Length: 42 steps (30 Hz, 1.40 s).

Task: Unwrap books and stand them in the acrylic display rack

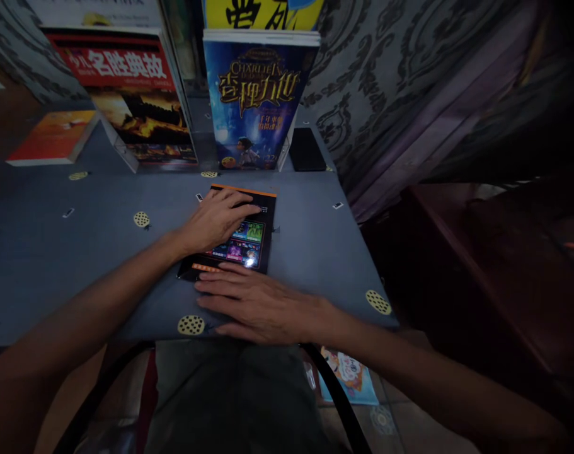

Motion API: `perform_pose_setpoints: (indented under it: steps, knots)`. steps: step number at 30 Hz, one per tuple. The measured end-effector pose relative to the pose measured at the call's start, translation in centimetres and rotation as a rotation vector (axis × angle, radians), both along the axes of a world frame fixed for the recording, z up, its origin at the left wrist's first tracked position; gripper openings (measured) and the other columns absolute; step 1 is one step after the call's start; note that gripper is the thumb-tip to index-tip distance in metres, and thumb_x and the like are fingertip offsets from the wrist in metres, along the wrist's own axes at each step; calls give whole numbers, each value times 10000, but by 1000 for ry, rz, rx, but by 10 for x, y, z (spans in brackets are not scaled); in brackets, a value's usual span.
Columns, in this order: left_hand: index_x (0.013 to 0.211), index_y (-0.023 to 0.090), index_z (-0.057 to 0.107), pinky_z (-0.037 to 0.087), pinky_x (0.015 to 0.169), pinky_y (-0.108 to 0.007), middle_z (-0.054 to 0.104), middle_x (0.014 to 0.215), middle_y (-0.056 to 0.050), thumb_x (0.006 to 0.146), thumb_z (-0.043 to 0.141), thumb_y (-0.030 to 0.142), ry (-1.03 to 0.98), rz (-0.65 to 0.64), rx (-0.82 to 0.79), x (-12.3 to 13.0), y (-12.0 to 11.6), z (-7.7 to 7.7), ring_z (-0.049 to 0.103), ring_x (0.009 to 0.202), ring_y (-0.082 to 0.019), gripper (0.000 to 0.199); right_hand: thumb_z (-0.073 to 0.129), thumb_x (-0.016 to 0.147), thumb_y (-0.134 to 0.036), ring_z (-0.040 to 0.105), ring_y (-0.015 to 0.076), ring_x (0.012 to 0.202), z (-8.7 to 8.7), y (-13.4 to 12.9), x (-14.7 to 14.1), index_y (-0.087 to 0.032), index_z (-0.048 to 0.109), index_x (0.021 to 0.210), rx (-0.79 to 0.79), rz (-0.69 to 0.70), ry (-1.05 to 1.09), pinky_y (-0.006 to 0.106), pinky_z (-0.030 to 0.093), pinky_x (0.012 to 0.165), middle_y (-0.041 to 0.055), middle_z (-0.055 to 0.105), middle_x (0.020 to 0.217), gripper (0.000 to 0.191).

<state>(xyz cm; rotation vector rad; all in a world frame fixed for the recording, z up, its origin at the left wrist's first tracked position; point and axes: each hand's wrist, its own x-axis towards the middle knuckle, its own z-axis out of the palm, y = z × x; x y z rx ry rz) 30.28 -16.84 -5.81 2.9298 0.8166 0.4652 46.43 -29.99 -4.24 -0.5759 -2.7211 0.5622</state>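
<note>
A black book (249, 251) with small colourful pictures and an orange strip lies flat near the front edge of the table. My left hand (223, 217) rests on its upper left part, fingers stretched out across the cover. Over the book's near edge lies my right hand (261, 302), its fingers spread and pointing left, partly on the tablecloth. Neither hand grips anything. Part of the cover is hidden under both hands.
Behind the book, a blue book (258, 104) and a red-titled book (135, 94) stand in clear holders. A dark phone-like slab (307, 150) lies right of them, an orange book (55, 137) left. The grey-blue tablecloth (102, 271) ends at the right edge; a colourful packet (350, 378) is below.
</note>
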Motion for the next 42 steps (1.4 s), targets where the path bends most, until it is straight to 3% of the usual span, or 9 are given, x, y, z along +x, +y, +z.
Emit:
perform_pose_setpoints:
  steps: [10,16,20,24,27,31,36,39,42]
  knots:
    - [1313,232,642,440,979,-455,654,1340,-114,1029,381,256,3,-20,42,-1,0,2,584,1199,-271,387,529,1022,-246,533,198,1386,1,-38,54,-115,687,1238,-348,-172,244,438,341,1234,145,710,1297,298]
    - [1348,193,613,454,1054,-507,585,1447,-156,1036,385,296,12,29,66,1,-3,0,555,1323,-298,399,515,1018,-257,690,172,1159,14,-14,66,-206,711,1197,-612,-289,449,370,519,1042,72,754,1205,271]
    - [1368,191,594,431,1116,-522,555,1490,-145,1042,359,319,20,39,41,2,-1,-2,519,1384,-289,422,465,1011,-251,662,203,1167,1,42,73,-205,681,1218,-321,-613,578,407,498,1040,83,718,1252,303]
    - [1375,170,581,400,1168,-506,575,1477,-127,1052,331,337,28,-74,-5,0,9,1,454,1445,-255,442,464,984,-211,622,231,1177,-20,96,77,-179,631,1251,-74,-815,469,443,472,1047,123,685,1260,316]
    - [1386,192,577,411,1169,-500,583,1474,-103,1054,334,342,58,-194,0,-1,22,5,459,1442,-238,438,427,992,-190,628,215,1149,-29,106,77,-176,615,1248,-66,-858,427,412,481,1029,114,692,1231,318]
    - [1333,185,626,474,1117,-475,634,1405,-124,1042,376,341,113,-297,126,1,36,14,567,1337,-258,414,414,1014,-224,654,215,1104,-26,89,76,-179,622,1227,-69,-912,439,386,490,992,109,711,1198,301]
    - [1165,191,693,578,875,-398,728,1100,-122,1021,406,273,239,-153,271,17,18,31,680,1043,-255,331,427,1020,-257,701,190,875,-17,81,81,-168,651,1176,-235,-1025,517,321,527,830,65,737,948,287]
    - [1092,179,687,580,712,-369,701,1093,-129,1021,436,375,277,112,259,36,-16,39,659,1030,-285,326,421,1021,-265,685,148,727,-16,84,82,-177,656,1129,-315,-1037,589,271,521,716,32,717,888,273]
    - [1111,152,666,586,768,-423,679,1107,-151,958,544,523,346,206,204,56,-47,44,634,1072,-330,419,421,1021,-283,648,109,619,-17,85,82,-188,650,1103,-361,-1019,637,230,502,644,2,699,857,261]
